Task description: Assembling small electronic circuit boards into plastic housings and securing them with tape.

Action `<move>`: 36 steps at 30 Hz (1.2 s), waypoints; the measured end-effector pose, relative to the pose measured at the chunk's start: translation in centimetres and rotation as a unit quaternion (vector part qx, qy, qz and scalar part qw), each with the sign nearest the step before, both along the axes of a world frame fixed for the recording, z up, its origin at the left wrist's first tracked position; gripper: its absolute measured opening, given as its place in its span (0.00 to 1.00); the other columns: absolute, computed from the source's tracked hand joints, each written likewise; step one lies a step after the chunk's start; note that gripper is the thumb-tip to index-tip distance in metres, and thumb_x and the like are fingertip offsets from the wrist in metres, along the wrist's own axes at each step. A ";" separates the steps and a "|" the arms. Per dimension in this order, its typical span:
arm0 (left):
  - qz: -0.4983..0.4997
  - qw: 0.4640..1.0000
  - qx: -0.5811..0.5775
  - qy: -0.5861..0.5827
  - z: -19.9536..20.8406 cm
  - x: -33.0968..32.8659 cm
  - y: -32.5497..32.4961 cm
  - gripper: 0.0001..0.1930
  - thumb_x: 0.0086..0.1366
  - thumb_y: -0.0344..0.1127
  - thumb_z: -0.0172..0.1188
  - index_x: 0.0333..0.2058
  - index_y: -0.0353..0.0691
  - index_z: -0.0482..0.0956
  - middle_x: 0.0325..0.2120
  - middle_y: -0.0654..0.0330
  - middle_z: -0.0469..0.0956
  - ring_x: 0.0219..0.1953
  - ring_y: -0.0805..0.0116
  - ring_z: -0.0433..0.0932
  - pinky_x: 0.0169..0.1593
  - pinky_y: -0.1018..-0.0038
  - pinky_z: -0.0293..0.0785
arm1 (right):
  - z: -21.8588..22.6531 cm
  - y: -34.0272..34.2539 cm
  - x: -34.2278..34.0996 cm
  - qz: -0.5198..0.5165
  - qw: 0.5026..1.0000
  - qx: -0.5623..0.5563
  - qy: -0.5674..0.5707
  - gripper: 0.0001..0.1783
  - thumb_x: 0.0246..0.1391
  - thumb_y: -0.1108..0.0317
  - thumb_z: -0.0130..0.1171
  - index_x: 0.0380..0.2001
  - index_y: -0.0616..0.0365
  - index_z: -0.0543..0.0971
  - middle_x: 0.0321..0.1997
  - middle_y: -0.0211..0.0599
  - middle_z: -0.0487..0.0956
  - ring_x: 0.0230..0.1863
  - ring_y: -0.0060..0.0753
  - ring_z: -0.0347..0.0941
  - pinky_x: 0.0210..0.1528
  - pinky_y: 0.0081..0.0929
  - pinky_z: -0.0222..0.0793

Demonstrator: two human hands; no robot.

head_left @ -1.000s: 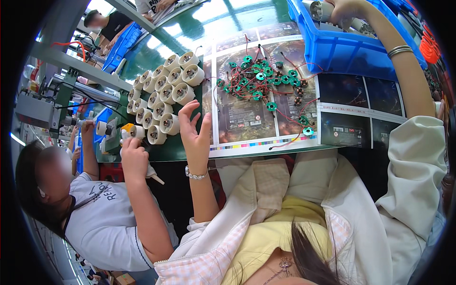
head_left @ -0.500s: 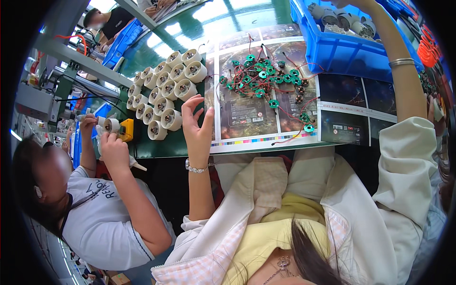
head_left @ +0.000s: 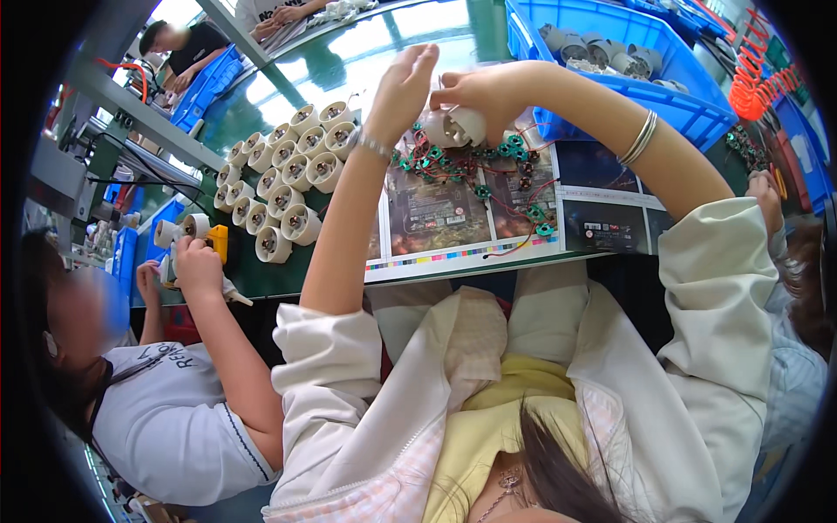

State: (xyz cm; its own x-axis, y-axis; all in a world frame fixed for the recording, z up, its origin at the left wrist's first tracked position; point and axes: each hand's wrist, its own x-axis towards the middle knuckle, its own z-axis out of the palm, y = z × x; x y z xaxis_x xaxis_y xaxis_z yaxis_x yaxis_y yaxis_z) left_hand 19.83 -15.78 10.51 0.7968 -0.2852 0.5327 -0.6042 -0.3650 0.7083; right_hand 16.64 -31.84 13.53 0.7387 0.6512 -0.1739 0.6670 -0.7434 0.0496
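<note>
My right hand (head_left: pixel 493 94) is closed around white cup-shaped plastic housings (head_left: pixel 466 126), held above the far part of the printed sheet. More than one seems to be in the grip, but the fingers hide part of them. Just left of these, my left hand (head_left: pixel 403 98) is raised with its fingers stretched out, close beside the housings; whether it touches them I cannot tell. Under both hands lies a tangle of small green circuit boards with red wires (head_left: pixel 488 170). To the left, several white housings with metal parts inside (head_left: pixel 283 170) stand in rows on the green table.
A blue bin (head_left: pixel 641 109) holding more white housings stands at the back right. The printed sheet (head_left: pixel 436 218) covers the table before me. At the left, a co-worker's hand (head_left: pixel 199 266) is by a yellow fixture (head_left: pixel 218 242). An orange coiled hose (head_left: pixel 750 83) hangs at the right.
My right hand has come from the blue bin to the left, now with white housings in it. My left hand has moved forward and right, toward them.
</note>
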 end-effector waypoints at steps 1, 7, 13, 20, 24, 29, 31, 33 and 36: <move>-0.037 0.997 0.016 0.072 0.0 1.2 -0.6 0.29 0.71 0.54 0.44 0.53 0.30 0.73 0.49 0.46 0.76 0.55 0.53 0.73 0.57 0.64 0.68 | -0.4 -0.1 0.1 0.000 0.999 0.037 0.000 0.49 0.22 0.63 0.79 0.57 0.48 0.72 0.53 0.44 0.76 0.51 0.50 0.72 0.51 0.48 0.73; -0.090 0.968 0.012 0.233 -4.7 3.1 -2.9 0.39 0.67 0.68 0.42 0.60 0.38 0.70 0.56 0.48 0.72 0.59 0.56 0.71 0.59 0.63 0.70 | 3.9 -4.5 -1.2 0.006 0.987 0.161 0.019 0.43 0.32 0.60 0.79 0.56 0.48 0.73 0.55 0.43 0.76 0.54 0.53 0.73 0.52 0.51 0.75; -0.144 0.961 0.094 0.215 -2.7 2.2 -2.6 0.36 0.67 0.66 0.42 0.58 0.40 0.72 0.52 0.44 0.74 0.56 0.51 0.73 0.55 0.59 0.71 | 7.8 -17.9 1.9 -0.233 0.960 0.069 -0.136 0.38 0.51 0.42 0.64 0.59 0.52 0.71 0.60 0.45 0.73 0.59 0.51 0.71 0.58 0.44 0.73; -0.066 0.986 0.149 -0.043 -3.3 -0.2 -4.5 0.33 0.69 0.62 0.44 0.56 0.38 0.72 0.55 0.46 0.72 0.55 0.49 0.72 0.56 0.59 0.70 | 4.9 -26.9 2.2 -0.496 0.867 0.039 0.018 0.55 0.41 0.30 0.64 0.66 0.52 0.63 0.71 0.45 0.60 0.69 0.54 0.59 0.64 0.53 0.65; -0.031 0.989 0.116 -0.088 -3.1 -1.5 -4.5 0.28 0.70 0.56 0.47 0.54 0.37 0.73 0.53 0.48 0.74 0.53 0.50 0.74 0.53 0.61 0.71 | 3.1 -29.2 3.3 -0.572 0.811 0.097 0.075 0.61 0.36 0.26 0.65 0.68 0.52 0.60 0.73 0.45 0.56 0.69 0.58 0.58 0.63 0.58 0.64; -0.030 0.998 0.046 -0.021 -1.7 -1.9 -4.1 0.24 0.70 0.52 0.49 0.52 0.38 0.73 0.50 0.51 0.75 0.54 0.53 0.73 0.54 0.62 0.70 | 3.6 -30.3 5.8 -0.613 0.778 0.099 0.096 0.65 0.33 0.24 0.65 0.69 0.51 0.57 0.73 0.48 0.55 0.70 0.61 0.56 0.61 0.63 0.65; -0.033 0.999 0.031 0.013 -1.3 -2.3 -4.2 0.22 0.69 0.50 0.52 0.51 0.38 0.74 0.50 0.52 0.75 0.55 0.54 0.73 0.56 0.62 0.70 | 3.0 -30.4 6.1 -0.627 0.762 0.094 0.136 0.67 0.32 0.24 0.66 0.70 0.49 0.54 0.73 0.50 0.54 0.71 0.62 0.53 0.61 0.65 0.63; -0.039 0.998 0.022 0.039 -1.1 -2.5 -4.2 0.22 0.69 0.49 0.53 0.50 0.38 0.75 0.50 0.52 0.75 0.55 0.54 0.73 0.56 0.62 0.69 | 2.2 -31.0 6.1 -0.638 0.748 0.085 0.161 0.67 0.32 0.24 0.66 0.70 0.49 0.53 0.73 0.51 0.53 0.71 0.63 0.52 0.61 0.67 0.62; -0.030 0.999 -0.002 -0.017 -0.5 -2.1 -3.6 0.20 0.67 0.46 0.55 0.48 0.35 0.75 0.48 0.51 0.75 0.47 0.55 0.75 0.51 0.63 0.72 | 0.9 -32.0 6.9 -0.633 0.752 0.124 0.133 0.67 0.30 0.21 0.65 0.69 0.50 0.57 0.72 0.50 0.56 0.69 0.63 0.56 0.60 0.63 0.66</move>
